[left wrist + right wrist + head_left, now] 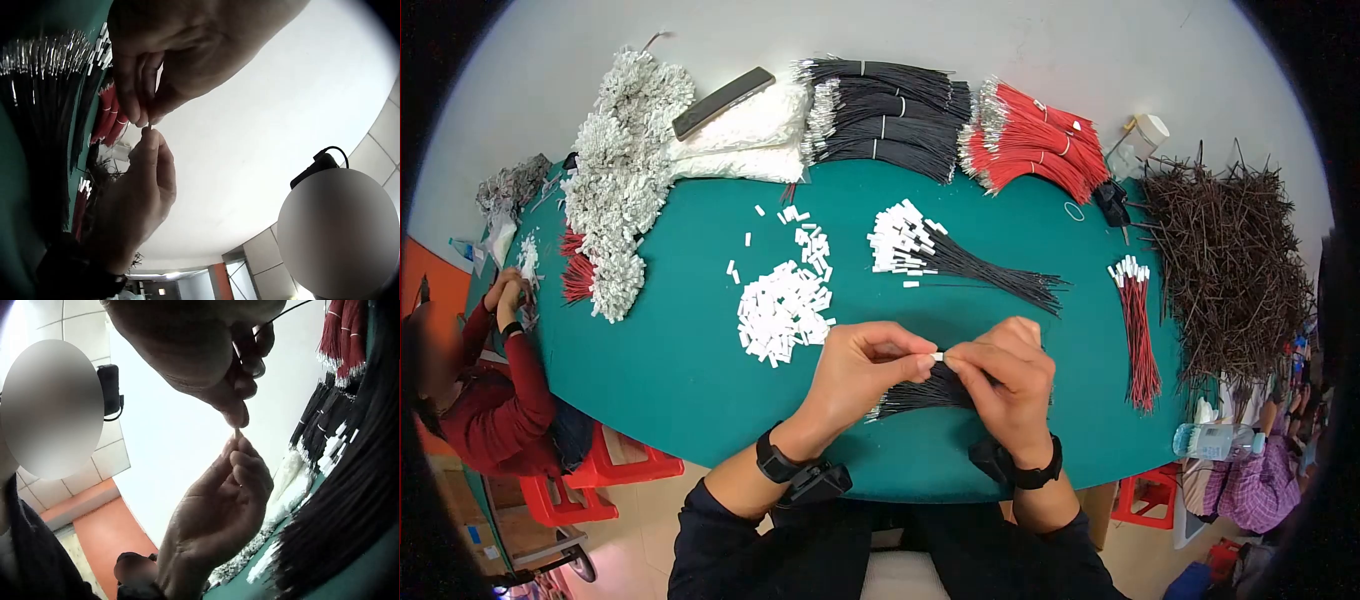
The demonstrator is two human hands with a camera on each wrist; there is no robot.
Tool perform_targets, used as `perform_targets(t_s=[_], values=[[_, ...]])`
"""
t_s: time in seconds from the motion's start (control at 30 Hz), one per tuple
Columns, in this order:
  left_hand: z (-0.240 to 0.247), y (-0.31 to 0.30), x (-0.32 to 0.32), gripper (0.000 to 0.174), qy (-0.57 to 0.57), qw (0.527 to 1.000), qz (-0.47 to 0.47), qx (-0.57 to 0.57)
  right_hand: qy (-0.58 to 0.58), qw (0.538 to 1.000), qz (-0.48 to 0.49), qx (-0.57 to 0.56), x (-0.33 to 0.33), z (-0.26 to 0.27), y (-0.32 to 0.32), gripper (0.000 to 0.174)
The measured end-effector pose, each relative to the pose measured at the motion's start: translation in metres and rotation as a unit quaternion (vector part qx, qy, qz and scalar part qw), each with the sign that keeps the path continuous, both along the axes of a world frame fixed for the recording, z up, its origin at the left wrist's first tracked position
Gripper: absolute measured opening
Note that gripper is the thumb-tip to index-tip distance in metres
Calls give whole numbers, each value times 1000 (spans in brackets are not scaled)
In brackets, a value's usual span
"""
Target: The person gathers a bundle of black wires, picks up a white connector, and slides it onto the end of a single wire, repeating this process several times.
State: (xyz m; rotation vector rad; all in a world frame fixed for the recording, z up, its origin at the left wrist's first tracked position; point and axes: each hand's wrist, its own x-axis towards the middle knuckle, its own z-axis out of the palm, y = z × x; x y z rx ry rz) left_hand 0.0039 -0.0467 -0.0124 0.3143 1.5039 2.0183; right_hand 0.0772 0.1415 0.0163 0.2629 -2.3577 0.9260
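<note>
Fingertips of both hands meet over the near side of the table. The left hand (845, 380) pinches a small white connector (938, 357) by one end. At its other end, the right hand (1008, 385) pinches with thumb and forefinger; a thin black wire (290, 311) runs out from this hand in the right wrist view. Fingers hide where wire and connector meet. Under the hands lies a bundle of black wires (925, 393). Beyond it are black wires with white connectors (900, 240), and a loose pile of white connectors (785, 310) sits to the left.
Red wires with white ends (1138, 335) lie at right, beside a heap of dark brown wires (1230, 270). Black bundles (890, 120), red bundles (1040, 145) and white bags (745, 135) line the back of the green table (670, 370). Another person sits at far left.
</note>
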Motion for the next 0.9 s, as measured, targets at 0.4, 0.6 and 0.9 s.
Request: perform_targets(t_s=[0.4,0.6,0.9], values=[[6,0,-9,21,118,991,45,-46,6,995,-37,92,-7,2,10,16],[-8,-19,-52,31,466,816,178,-293,35,964,-151,215,-19,0,18,19],[-39,-26,-78,19,533,662,177,-496,-180,977,56,98,-4,-25,8,13]])
